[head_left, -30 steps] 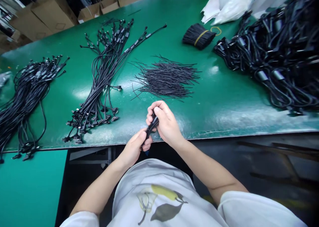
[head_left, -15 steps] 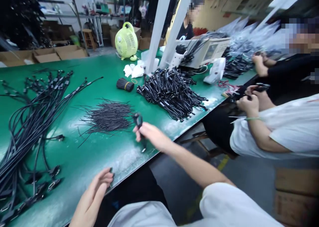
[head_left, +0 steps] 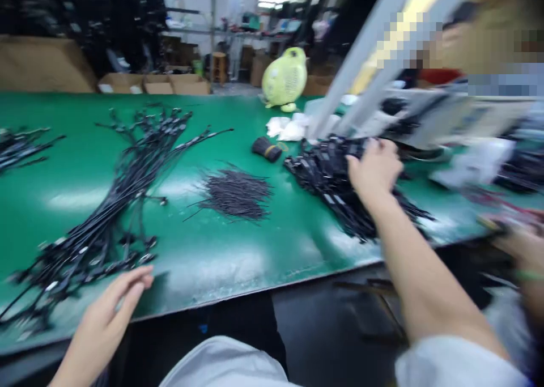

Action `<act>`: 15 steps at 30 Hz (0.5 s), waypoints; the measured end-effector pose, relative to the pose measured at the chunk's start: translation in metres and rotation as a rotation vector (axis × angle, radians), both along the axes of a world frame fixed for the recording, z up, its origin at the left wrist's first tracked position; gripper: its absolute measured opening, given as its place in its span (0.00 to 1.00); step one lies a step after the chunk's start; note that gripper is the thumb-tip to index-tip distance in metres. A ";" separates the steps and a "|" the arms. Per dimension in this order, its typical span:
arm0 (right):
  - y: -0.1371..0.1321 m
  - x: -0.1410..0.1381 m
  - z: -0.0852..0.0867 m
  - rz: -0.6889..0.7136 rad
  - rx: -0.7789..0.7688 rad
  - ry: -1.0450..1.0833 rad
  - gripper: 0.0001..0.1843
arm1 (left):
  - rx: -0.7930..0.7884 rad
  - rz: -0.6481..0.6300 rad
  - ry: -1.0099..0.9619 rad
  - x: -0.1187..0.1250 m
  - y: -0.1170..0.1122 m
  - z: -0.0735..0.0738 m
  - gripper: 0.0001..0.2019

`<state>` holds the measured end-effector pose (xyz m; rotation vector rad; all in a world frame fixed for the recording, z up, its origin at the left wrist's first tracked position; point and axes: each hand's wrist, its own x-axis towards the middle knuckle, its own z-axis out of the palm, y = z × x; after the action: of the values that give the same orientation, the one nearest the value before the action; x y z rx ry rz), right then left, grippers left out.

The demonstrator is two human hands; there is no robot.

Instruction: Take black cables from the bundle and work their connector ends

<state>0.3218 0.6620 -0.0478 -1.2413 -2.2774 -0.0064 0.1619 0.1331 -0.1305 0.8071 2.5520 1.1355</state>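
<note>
My right hand (head_left: 376, 169) rests on the heap of black bundled cables (head_left: 335, 197) at the right, thumb apart from the fingers. Motion blurs it, and no cable shows between the fingers. Near the table's front edge hovers my left hand (head_left: 111, 313), fingers stretched out and nothing in them. Just beyond it lie the connector ends of a long bunch of loose black cables (head_left: 114, 205). Between the two cable groups is a pile of short dark ties (head_left: 238, 194).
A banded bundle of ties (head_left: 266, 149) and white crumpled tissue (head_left: 289, 127) lie behind the pile on the green table (head_left: 221, 262). Farther back stands a light green fan (head_left: 285, 78). Slanted grey posts (head_left: 361, 64) rise behind the heap. Another person's hand (head_left: 516, 237) is at the right edge.
My right hand has carried a bundled cable to the heap on the right, and the cable no longer shows in it. The view has swung left. My left hand remains near the table edge.
</note>
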 end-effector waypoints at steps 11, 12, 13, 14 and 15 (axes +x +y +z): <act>-0.159 -0.099 -0.050 1.097 -0.034 -0.157 0.16 | -0.516 0.242 0.646 -0.109 -0.052 0.020 0.20; -0.180 -0.119 -0.049 1.176 -0.027 -0.181 0.16 | -0.548 0.218 0.651 -0.117 -0.049 0.018 0.19; -0.199 -0.139 -0.047 1.239 -0.012 -0.211 0.16 | -0.578 0.199 0.659 -0.124 -0.045 0.018 0.19; -0.218 -0.161 -0.044 1.283 0.000 -0.251 0.16 | -0.607 0.189 0.667 -0.128 -0.041 0.019 0.18; -0.235 -0.184 -0.041 1.303 0.011 -0.281 0.16 | -0.631 0.182 0.672 -0.132 -0.038 0.021 0.17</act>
<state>0.1383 0.4274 -0.0885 0.4436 -2.8806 0.2862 0.0304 0.0951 -0.1100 0.8903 3.2805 0.0064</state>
